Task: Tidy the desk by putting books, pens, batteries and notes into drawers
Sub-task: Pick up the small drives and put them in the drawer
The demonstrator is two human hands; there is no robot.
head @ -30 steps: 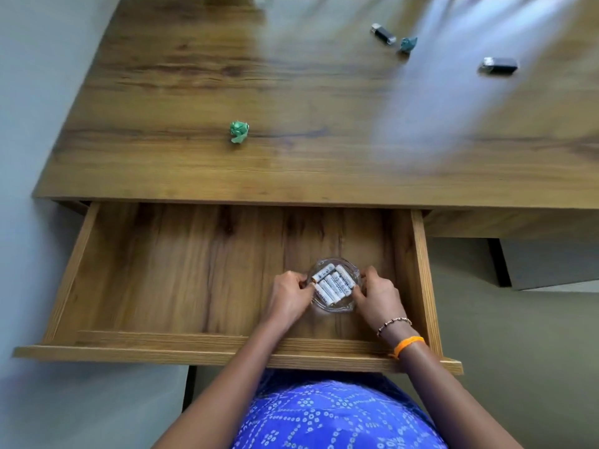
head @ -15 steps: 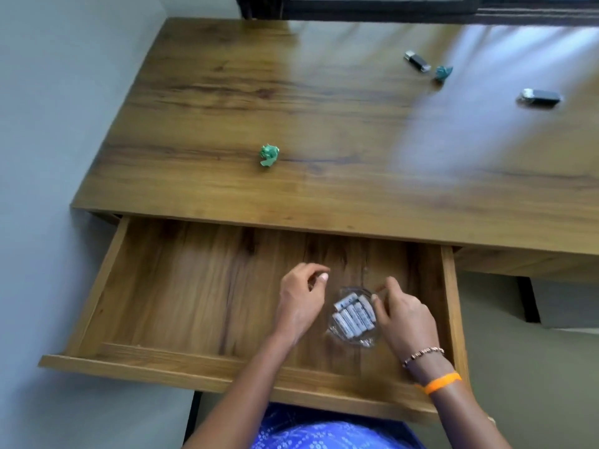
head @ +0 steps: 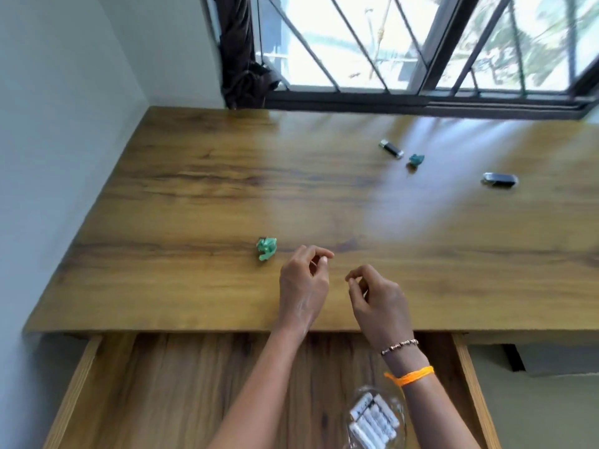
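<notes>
With the batteries parked in their glass dish in the open drawer, we're going for the notes.
Left hand and right hand hover loosely curled over the counter, each grip empty; we'd pinch the nearby green crumpled note first, then the far one.

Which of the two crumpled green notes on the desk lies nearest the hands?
The brighter green note, just beside the left hand; the darker note lies far back near a black flash drive.
</notes>
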